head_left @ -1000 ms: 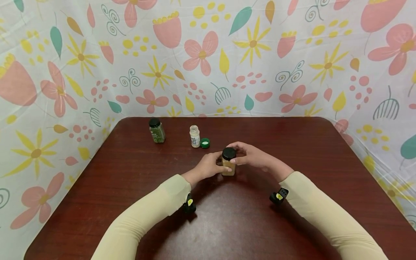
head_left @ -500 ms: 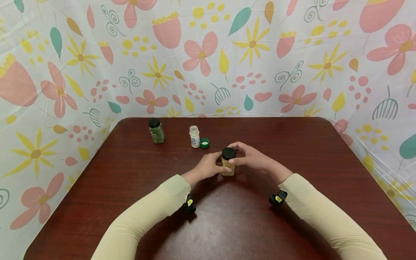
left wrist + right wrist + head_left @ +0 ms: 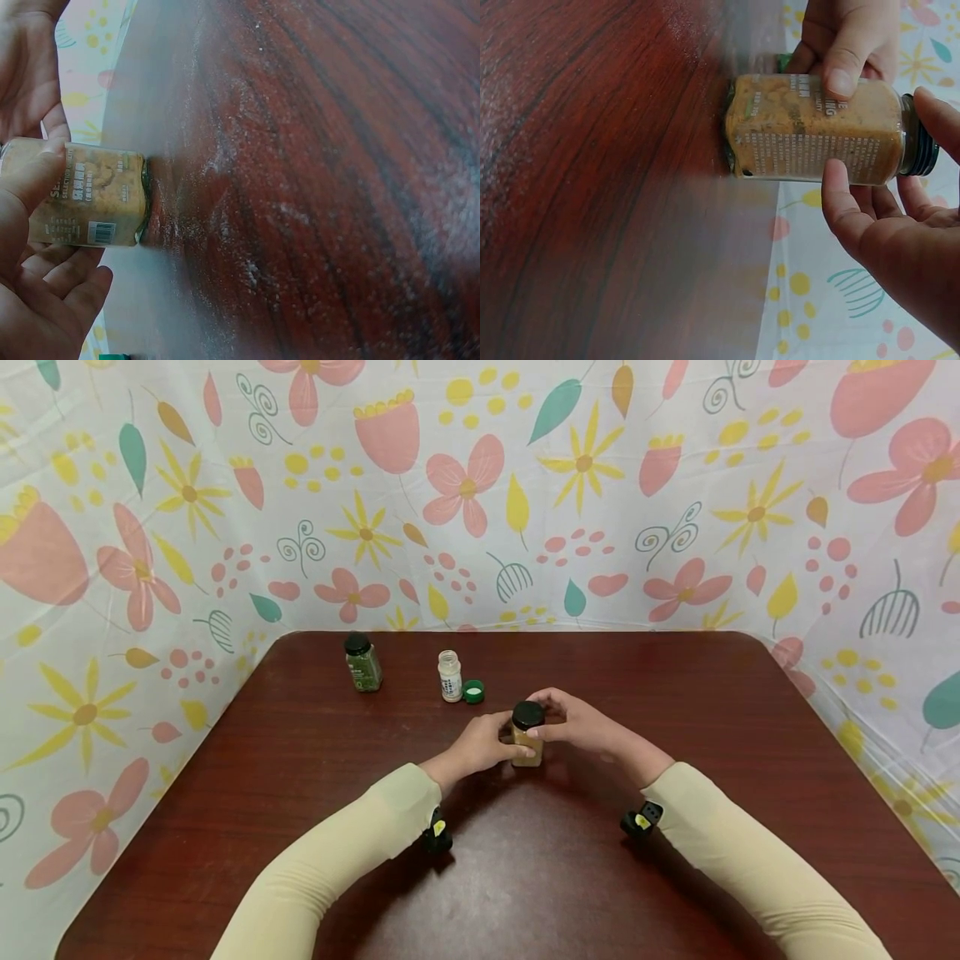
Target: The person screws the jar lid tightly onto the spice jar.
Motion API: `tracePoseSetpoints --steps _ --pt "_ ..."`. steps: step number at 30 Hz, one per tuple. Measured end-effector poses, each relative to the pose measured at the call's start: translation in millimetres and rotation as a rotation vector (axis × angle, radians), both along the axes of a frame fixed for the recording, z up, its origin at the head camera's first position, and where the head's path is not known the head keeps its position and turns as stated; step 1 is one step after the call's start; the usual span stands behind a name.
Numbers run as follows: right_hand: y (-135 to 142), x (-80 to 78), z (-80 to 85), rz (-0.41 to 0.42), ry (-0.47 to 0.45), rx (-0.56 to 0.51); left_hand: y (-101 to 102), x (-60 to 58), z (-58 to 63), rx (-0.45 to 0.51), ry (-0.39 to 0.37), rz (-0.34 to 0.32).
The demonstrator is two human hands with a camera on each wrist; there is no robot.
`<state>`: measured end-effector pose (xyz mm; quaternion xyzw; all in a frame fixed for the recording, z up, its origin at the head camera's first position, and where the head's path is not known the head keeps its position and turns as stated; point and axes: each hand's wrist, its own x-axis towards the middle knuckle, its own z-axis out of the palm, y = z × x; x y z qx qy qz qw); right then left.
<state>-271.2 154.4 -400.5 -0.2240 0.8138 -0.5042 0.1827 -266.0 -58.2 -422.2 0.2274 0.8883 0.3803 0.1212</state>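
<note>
A square clear jar (image 3: 528,752) of yellowish-brown powder stands upright on the table, with a black screw lid (image 3: 528,715) on top. My left hand (image 3: 480,745) grips the jar's body, thumb across the front label, as the left wrist view of the jar (image 3: 112,191) confirms. Around the lid curl the thumb and fingers of my right hand (image 3: 588,723). In the right wrist view the thumb lies at the dark lid (image 3: 925,154) and one fingertip is by the printed side of the jar (image 3: 795,139). Some fingers of both hands are hidden behind the jar.
Farther back on the dark red table (image 3: 637,877) stands an uncapped small white-labelled bottle (image 3: 450,678), its green cap (image 3: 473,692) lying right beside it. To their left is a black-lidded jar of green flakes (image 3: 363,667). A flower-print cloth (image 3: 465,568) hangs behind the table.
</note>
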Motion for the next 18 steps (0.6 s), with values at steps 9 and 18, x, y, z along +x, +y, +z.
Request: tracePoseSetpoints --steps 9,18 --pt "4.6 -5.4 -0.7 0.06 -0.038 0.004 -0.1 -0.4 -2.2 -0.005 -0.004 0.003" --pt "12.4 -18.8 8.2 0.169 -0.16 0.026 0.7 -0.9 -1.9 -0.009 0.01 -0.002"
